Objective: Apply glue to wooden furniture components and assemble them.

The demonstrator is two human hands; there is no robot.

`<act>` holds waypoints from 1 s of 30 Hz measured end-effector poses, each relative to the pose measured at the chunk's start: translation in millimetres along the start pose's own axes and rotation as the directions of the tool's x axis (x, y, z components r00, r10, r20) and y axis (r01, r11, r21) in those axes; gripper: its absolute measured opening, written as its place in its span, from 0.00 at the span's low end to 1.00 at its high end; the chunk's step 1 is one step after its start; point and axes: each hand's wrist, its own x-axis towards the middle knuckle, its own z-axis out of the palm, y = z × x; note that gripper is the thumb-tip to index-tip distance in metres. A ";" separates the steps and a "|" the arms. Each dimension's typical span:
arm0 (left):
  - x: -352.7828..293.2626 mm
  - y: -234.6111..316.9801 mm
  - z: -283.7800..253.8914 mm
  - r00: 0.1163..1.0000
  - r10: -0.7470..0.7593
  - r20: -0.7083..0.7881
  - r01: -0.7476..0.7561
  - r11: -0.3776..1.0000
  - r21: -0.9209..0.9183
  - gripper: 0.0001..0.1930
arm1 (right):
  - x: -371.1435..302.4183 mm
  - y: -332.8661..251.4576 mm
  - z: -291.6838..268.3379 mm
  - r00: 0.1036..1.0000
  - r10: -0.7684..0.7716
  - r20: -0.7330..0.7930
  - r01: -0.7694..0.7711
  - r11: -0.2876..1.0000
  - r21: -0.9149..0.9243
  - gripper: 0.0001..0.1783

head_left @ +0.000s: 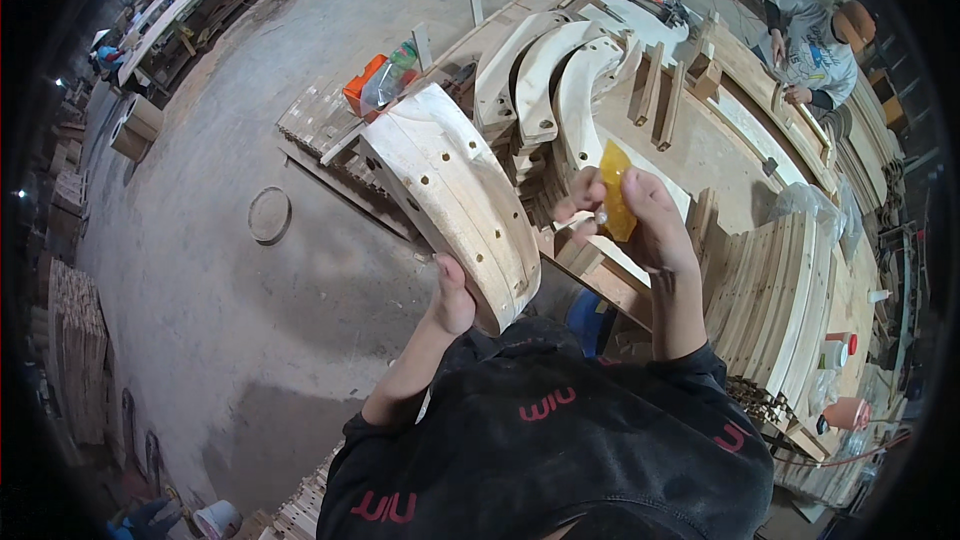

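A curved, pale wooden piece (463, 202) with several drilled holes stands tilted in front of me. My left hand (453, 302) grips its near lower end, the thumb showing on the edge while the other fingers are hidden. Right of it, my right hand (655, 220) pinches a thin yellow plastic scraper (617, 195), held apart from the wood. Those fingers are slightly blurred. Behind are stacked curved wooden parts (540, 80) of a similar kind.
An orange box (365, 83) and a clear plastic bottle (388, 82) lie beyond the held wood. Stacked slats (770, 290) stand at right. Across the workbench (735, 145), a co-worker (825, 45) handles wood. A ring (269, 215) lies on the floor at left.
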 end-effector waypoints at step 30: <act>10.4 13.8 40.8 0.996 0.060 0.060 -0.083 0.846 0.526 0.37 | 3.1 -47.9 47.9 0.985 -0.127 0.117 0.161 0.422 -0.892 0.18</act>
